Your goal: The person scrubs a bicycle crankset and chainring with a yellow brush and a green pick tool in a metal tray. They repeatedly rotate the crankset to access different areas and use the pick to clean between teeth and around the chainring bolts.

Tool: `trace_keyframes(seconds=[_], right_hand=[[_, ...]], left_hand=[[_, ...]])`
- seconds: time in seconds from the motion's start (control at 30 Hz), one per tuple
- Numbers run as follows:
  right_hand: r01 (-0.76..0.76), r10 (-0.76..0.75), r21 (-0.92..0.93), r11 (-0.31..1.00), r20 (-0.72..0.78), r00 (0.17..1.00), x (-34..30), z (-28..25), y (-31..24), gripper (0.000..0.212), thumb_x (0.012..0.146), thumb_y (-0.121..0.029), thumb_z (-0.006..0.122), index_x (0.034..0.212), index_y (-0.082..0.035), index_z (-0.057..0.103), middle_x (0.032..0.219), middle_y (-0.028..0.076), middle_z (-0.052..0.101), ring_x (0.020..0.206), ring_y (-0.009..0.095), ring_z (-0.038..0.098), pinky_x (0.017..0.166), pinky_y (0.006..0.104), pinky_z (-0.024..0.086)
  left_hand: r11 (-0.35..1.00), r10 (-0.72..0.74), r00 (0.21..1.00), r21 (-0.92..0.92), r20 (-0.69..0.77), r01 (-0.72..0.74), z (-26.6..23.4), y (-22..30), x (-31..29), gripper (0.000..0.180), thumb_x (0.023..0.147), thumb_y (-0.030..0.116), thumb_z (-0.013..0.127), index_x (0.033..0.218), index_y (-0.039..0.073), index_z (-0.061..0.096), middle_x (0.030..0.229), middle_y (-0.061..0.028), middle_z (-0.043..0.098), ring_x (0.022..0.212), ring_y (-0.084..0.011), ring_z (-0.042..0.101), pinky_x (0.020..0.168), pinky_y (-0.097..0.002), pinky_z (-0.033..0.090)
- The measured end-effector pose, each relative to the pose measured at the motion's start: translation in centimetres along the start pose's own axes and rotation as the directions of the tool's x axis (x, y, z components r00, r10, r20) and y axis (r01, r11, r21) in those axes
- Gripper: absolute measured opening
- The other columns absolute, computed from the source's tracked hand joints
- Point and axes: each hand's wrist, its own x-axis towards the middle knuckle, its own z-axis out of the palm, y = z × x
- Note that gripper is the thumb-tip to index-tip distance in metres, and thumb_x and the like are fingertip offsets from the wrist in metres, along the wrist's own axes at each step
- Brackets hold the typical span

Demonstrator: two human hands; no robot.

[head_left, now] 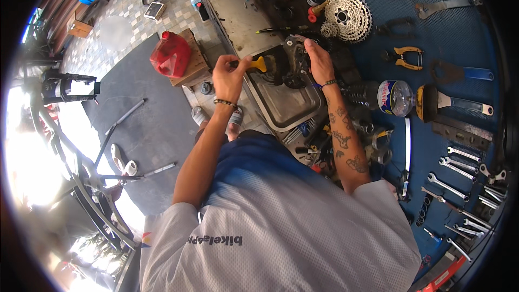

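Observation:
My left hand (228, 80) is closed round the handle of a yellow-and-black brush (259, 65), which points to the right over a shallow metal tray (289, 121). The brush's dark head is hard to tell from the dark things behind it. My right hand (320, 65) grips a black bicycle rear derailleur (295, 54) from its right side, fingers mostly behind it. The derailleur is held upright above the tray's far part, with its small pulley wheel low down. Only a narrow gap separates the brush from it.
A silver cassette (346, 16) lies beyond my right hand. Blue pegboard carries wrenches (448, 186) and yellow-handled pliers (408, 58) on the right. A plastic bottle (397, 98) stands beside my right forearm. On the left, a red jerrycan (171, 54) sits on a wooden box (190, 57).

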Motion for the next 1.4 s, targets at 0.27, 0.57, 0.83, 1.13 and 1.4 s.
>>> trace_keyframes(seconds=[0.27, 0.57, 0.83, 1.13, 1.4], right_hand=[[0.115, -0.116, 0.037, 0.993, 0.022, 0.993, 1.8, 0.2, 2.6, 0.057, 0.114, -0.053, 0.058, 0.139, -0.005, 0.076, 0.129, 0.015, 0.08, 0.121, 0.022, 0.073, 0.106, 0.0349, 0.054], [0.195, -0.186, -0.104, 0.975, 0.092, 0.978, 1.1, -0.3, 0.9, 0.047, 0.112, -0.05, 0.064, 0.139, -0.014, 0.079, 0.119, 0.013, 0.081, 0.108, 0.023, 0.076, 0.095, 0.0346, 0.057], [0.234, -0.193, -0.358, 0.904, 0.147, 0.97, 1.2, -0.7, -1.3, 0.045, 0.11, -0.053, 0.064, 0.137, -0.02, 0.08, 0.109, 0.013, 0.078, 0.099, 0.028, 0.074, 0.089, 0.0376, 0.057], [0.167, -0.168, 0.027, 0.986, 0.032, 0.985, 0.7, 1.0, 0.9, 0.048, 0.114, -0.045, 0.063, 0.139, -0.007, 0.077, 0.135, 0.013, 0.079, 0.121, 0.019, 0.074, 0.104, 0.033, 0.056], [0.219, -0.218, 0.109, 0.97, -0.024, 0.976, 0.4, 1.0, 1.1, 0.05, 0.117, -0.041, 0.058, 0.144, -0.002, 0.073, 0.141, 0.01, 0.076, 0.129, 0.016, 0.068, 0.111, 0.0306, 0.051]], left_hand=[[0.963, 0.193, 0.943, 0.132, 0.271, -0.235, 0.8, 3.8, -2.6, 0.027, 0.097, 0.025, 0.082, 0.109, 0.002, 0.076, 0.086, -0.013, 0.08, 0.077, -0.0239, 0.079, 0.072, -0.0363, 0.06], [0.806, 0.563, 0.772, 0.009, 0.295, -0.592, 0.1, 6.4, -3.4, 0.02, 0.097, 0.008, 0.084, 0.116, 0.001, 0.081, 0.096, -0.0137, 0.082, 0.081, -0.0204, 0.079, 0.075, -0.0317, 0.059], [0.773, 0.584, 0.733, 0.038, 0.349, -0.634, -0.3, 5.9, -3.6, 0.018, 0.096, 0.005, 0.084, 0.113, 0.001, 0.082, 0.099, -0.014, 0.082, 0.089, -0.021, 0.081, 0.079, -0.0314, 0.061], [0.863, 0.473, 0.8, -0.013, 0.37, -0.505, -0.2, 5.7, -3.6, 0.017, 0.102, 0.007, 0.079, 0.116, -0.002, 0.08, 0.096, -0.0111, 0.084, 0.087, -0.0162, 0.083, 0.077, -0.0286, 0.063], [0.851, 0.513, 0.782, -0.091, 0.355, -0.517, 0.1, 5.6, -4.5, 0.017, 0.096, 0.006, 0.081, 0.111, -0.001, 0.078, 0.094, -0.0161, 0.08, 0.081, -0.0261, 0.079, 0.074, -0.0352, 0.06]])
